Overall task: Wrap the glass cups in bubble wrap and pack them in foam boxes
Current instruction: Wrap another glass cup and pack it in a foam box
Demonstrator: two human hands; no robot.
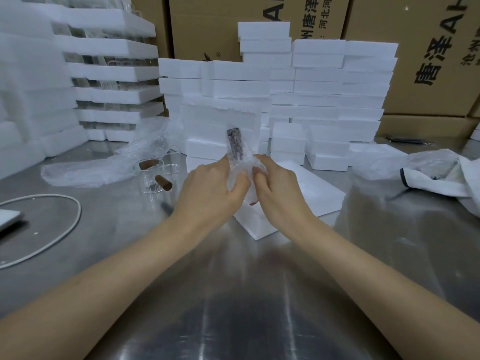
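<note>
A glass cup (240, 165), already enclosed in bubble wrap (233, 181), is held in the air over the middle of the steel surface (233, 294). The bundle is gripped on its left side by the left hand (213, 190), whose fingers are curled round the wrap. It is gripped on its right side by the right hand (279, 188), whose fingers are likewise curled into the wrap. A dark brown handle (235, 144) is seen through the wrap, pointing upward above both hands. Under and just beyond the hands, a flat foam slab (306, 196) is laid on the surface. Behind it, foam boxes (337, 87) are stacked in several columns against cardboard cartons (207, 27). To the left, bare glasses (149, 178) with brown handles are set near a loose heap of bubble sheet (98, 170). A white cable (78, 211) is looped near the left edge, and a crumpled white bag (446, 178) is seen at the right.
</note>
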